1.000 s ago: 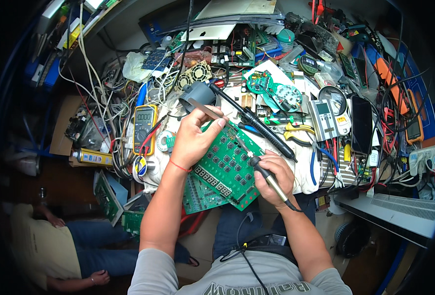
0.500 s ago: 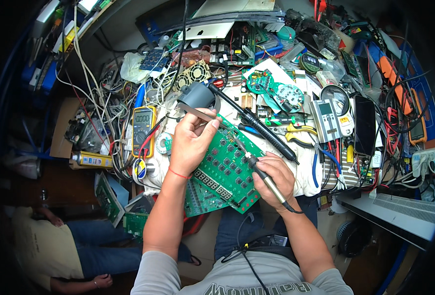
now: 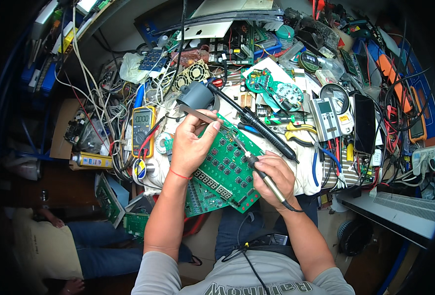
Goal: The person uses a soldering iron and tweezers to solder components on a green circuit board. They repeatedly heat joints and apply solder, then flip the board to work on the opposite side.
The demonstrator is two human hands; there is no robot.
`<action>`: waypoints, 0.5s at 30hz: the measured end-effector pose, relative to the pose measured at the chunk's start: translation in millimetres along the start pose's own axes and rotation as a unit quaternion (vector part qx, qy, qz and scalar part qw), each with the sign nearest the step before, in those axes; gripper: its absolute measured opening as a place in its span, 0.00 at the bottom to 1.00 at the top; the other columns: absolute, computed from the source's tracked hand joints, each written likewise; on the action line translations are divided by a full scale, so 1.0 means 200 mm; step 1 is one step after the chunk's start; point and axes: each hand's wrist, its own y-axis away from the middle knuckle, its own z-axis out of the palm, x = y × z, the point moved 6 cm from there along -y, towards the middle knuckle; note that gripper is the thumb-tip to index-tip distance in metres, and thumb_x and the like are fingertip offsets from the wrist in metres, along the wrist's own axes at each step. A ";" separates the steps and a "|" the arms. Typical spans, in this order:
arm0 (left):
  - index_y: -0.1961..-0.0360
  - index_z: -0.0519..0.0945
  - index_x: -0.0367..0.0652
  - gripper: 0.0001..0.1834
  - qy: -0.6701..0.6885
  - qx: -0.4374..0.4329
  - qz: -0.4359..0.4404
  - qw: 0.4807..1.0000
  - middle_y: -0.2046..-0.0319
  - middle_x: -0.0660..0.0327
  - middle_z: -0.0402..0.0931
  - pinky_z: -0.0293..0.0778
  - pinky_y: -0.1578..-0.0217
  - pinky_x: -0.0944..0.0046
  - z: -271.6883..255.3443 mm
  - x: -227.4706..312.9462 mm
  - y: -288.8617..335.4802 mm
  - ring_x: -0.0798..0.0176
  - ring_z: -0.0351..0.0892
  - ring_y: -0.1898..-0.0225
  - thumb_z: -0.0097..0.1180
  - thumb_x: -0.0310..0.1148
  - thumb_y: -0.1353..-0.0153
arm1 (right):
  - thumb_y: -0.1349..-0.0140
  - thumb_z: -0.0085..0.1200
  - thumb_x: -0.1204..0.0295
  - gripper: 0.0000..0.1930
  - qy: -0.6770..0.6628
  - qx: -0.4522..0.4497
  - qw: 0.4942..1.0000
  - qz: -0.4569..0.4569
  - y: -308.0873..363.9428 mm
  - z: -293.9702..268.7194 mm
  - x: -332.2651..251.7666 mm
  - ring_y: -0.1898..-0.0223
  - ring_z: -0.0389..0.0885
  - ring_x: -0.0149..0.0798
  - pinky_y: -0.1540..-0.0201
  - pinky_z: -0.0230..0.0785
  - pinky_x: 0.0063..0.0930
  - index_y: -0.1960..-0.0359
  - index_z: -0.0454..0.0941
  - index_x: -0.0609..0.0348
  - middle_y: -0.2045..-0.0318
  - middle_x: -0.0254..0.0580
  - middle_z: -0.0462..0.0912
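A green circuit board (image 3: 233, 167) with rows of small black buttons and a seven-segment display (image 3: 212, 185) lies tilted over the bench's front edge. Another green board (image 3: 194, 199) shows beneath its lower left side. My left hand (image 3: 193, 140) rests over the board's upper left, its thumb and fingers closed on a flat grey strip (image 3: 201, 114). In my right hand (image 3: 276, 179) is a soldering iron (image 3: 269, 184), gripped like a pen by its handle. Its tip points to the board's upper part; whether it touches, I cannot tell. A grey rounded piece (image 3: 196, 96) sits just beyond my left hand.
A yellow multimeter (image 3: 142, 132) stands left of the boards. Beyond lie a black tube-shaped tool (image 3: 269, 132), yellow-handled pliers (image 3: 301, 135) and round green boards (image 3: 276, 91). A phone (image 3: 364, 125) lies at right. Cables and electronic parts crowd the bench. Another person (image 3: 45, 246) is at lower left.
My hands, the soldering iron and the board stay almost in place. At lower left, the other person's lower hand has moved down and to the left.
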 end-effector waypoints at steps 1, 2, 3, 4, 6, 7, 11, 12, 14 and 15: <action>0.48 0.80 0.34 0.11 -0.007 -0.002 0.000 1.000 0.48 0.52 0.85 0.80 0.42 0.62 0.00 0.00 0.00 0.61 0.86 0.46 0.64 0.25 0.29 | 0.48 0.70 0.82 0.19 0.004 0.001 1.000 -0.002 0.00 0.00 0.00 0.56 0.89 0.51 0.43 0.82 0.51 0.53 0.84 0.60 0.60 0.48 0.86; 0.48 0.80 0.34 0.11 -0.009 -0.003 -0.003 1.000 0.48 0.52 0.85 0.80 0.42 0.62 0.00 -0.01 0.00 0.61 0.86 0.46 0.64 0.25 0.29 | 0.49 0.70 0.82 0.19 0.008 0.003 1.000 -0.002 0.00 0.00 0.00 0.56 0.89 0.51 0.43 0.83 0.51 0.53 0.84 0.60 0.60 0.47 0.86; 0.48 0.80 0.35 0.11 -0.011 -0.004 -0.007 1.000 0.49 0.52 0.85 0.80 0.42 0.62 0.01 -0.01 0.00 0.62 0.86 0.46 0.64 0.25 0.29 | 0.49 0.70 0.82 0.19 0.006 0.003 1.000 -0.004 0.00 0.00 0.00 0.56 0.89 0.51 0.44 0.83 0.51 0.53 0.85 0.60 0.60 0.47 0.86; 0.49 0.80 0.35 0.11 -0.014 -0.005 -0.009 1.000 0.49 0.52 0.85 0.79 0.42 0.62 0.01 -0.01 0.00 0.62 0.86 0.46 0.64 0.25 0.29 | 0.49 0.70 0.83 0.19 0.005 0.004 1.000 -0.004 0.00 0.00 0.00 0.56 0.89 0.51 0.44 0.83 0.50 0.53 0.85 0.60 0.60 0.47 0.86; 0.49 0.80 0.35 0.10 -0.015 -0.012 -0.002 1.000 0.50 0.53 0.85 0.79 0.42 0.62 0.02 0.00 0.00 0.63 0.86 0.47 0.64 0.26 0.29 | 0.50 0.70 0.83 0.19 0.004 0.005 1.000 -0.004 0.00 0.00 0.00 0.56 0.89 0.50 0.44 0.83 0.50 0.53 0.85 0.59 0.61 0.47 0.86; 0.49 0.80 0.35 0.10 -0.017 -0.014 -0.004 1.000 0.51 0.53 0.86 0.79 0.43 0.62 0.02 0.00 0.00 0.63 0.86 0.47 0.64 0.26 0.28 | 0.50 0.70 0.83 0.19 0.004 0.006 1.000 -0.003 0.00 0.00 0.00 0.56 0.89 0.50 0.44 0.83 0.50 0.53 0.85 0.59 0.61 0.47 0.86; 0.50 0.79 0.35 0.09 -0.031 -0.015 -0.007 0.999 0.55 0.56 0.85 0.79 0.44 0.63 0.02 0.00 0.00 0.64 0.86 0.50 0.62 0.25 0.28 | 0.50 0.71 0.83 0.19 0.009 0.010 1.000 -0.006 0.00 0.00 0.00 0.56 0.89 0.50 0.44 0.83 0.50 0.54 0.85 0.59 0.61 0.47 0.86; 0.50 0.79 0.35 0.09 -0.033 -0.015 -0.010 0.999 0.56 0.57 0.85 0.79 0.45 0.63 0.02 0.00 -0.01 0.65 0.86 0.50 0.61 0.25 0.28 | 0.50 0.71 0.83 0.19 0.008 0.007 1.000 -0.008 0.00 0.01 0.00 0.56 0.89 0.50 0.44 0.83 0.50 0.54 0.85 0.59 0.61 0.47 0.86; 0.50 0.78 0.34 0.09 -0.036 -0.018 -0.013 0.999 0.57 0.58 0.85 0.79 0.45 0.63 0.02 0.00 -0.02 0.65 0.86 0.51 0.61 0.25 0.28 | 0.50 0.71 0.83 0.19 0.008 0.003 1.000 -0.006 0.00 0.00 0.00 0.56 0.90 0.50 0.44 0.83 0.50 0.54 0.85 0.59 0.61 0.46 0.86; 0.50 0.78 0.34 0.09 -0.037 -0.021 -0.013 0.999 0.57 0.58 0.85 0.79 0.45 0.63 0.03 0.00 -0.02 0.65 0.86 0.51 0.61 0.24 0.28 | 0.50 0.71 0.83 0.19 0.007 0.004 1.000 -0.010 0.00 0.00 0.00 0.56 0.90 0.50 0.44 0.83 0.50 0.54 0.85 0.59 0.61 0.46 0.86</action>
